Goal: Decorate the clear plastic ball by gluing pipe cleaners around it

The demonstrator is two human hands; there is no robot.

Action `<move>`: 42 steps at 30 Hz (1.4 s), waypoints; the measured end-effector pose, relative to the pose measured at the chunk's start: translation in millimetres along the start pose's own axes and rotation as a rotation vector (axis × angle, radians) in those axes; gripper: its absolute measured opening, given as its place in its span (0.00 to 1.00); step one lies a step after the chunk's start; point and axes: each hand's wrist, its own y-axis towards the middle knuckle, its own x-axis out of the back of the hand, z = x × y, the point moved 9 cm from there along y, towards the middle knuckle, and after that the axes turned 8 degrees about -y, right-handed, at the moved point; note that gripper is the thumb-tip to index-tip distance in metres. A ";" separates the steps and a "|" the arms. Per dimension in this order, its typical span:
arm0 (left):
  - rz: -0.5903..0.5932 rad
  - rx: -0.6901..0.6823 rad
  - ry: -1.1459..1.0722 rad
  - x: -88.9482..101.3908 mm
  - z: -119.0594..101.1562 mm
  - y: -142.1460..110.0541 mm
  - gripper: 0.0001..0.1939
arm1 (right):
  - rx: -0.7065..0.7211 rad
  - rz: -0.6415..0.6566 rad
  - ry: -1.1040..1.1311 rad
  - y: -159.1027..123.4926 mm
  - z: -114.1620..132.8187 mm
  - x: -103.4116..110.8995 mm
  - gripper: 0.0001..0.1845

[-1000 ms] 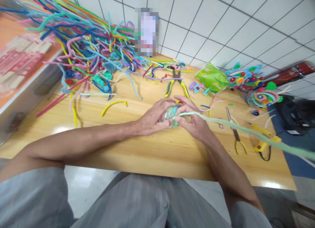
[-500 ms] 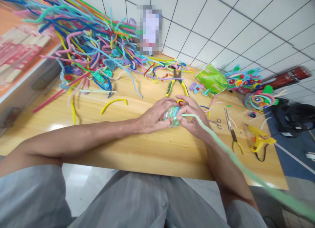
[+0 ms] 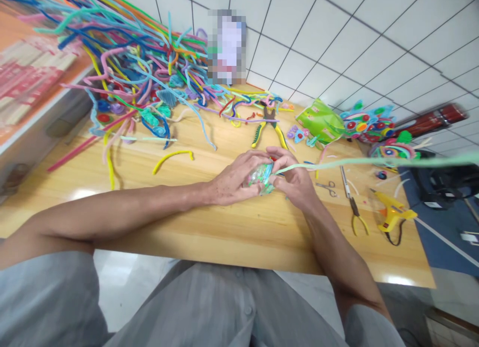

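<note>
My left hand (image 3: 235, 178) is wrapped round a small rounded craft piece (image 3: 259, 175), which looks partly clear with green and blue on it. Fingers cover much of it, so its kind cannot be made out. On its right side, my right hand (image 3: 295, 181) pinches a long pale green pipe cleaner (image 3: 344, 162) between thumb and fingers, close against the piece. The pipe cleaner's free length runs out past the right edge of the view. A bit of red shows between the hands at the top. Just beyond the hands lie pliers (image 3: 269, 127) with yellow and green handles.
A heap of coloured pipe cleaners (image 3: 145, 72) fills the back left. To the right lie scissors (image 3: 327, 188), a second pair of pliers (image 3: 357, 217) and a yellow glue gun (image 3: 392, 209). Behind them stand a green packet (image 3: 320, 121) and colourful pipe-cleaner figures (image 3: 368, 125).
The pale green pipe cleaner has swung up from across my right forearm to nearly level, pointing right. My right hand has turned slightly; my left keeps its hold.
</note>
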 end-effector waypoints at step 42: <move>-0.031 -0.054 0.073 5.9 -1.2 1.2 0.36 | -0.133 -0.074 0.359 1.2 -16.4 -10.0 0.24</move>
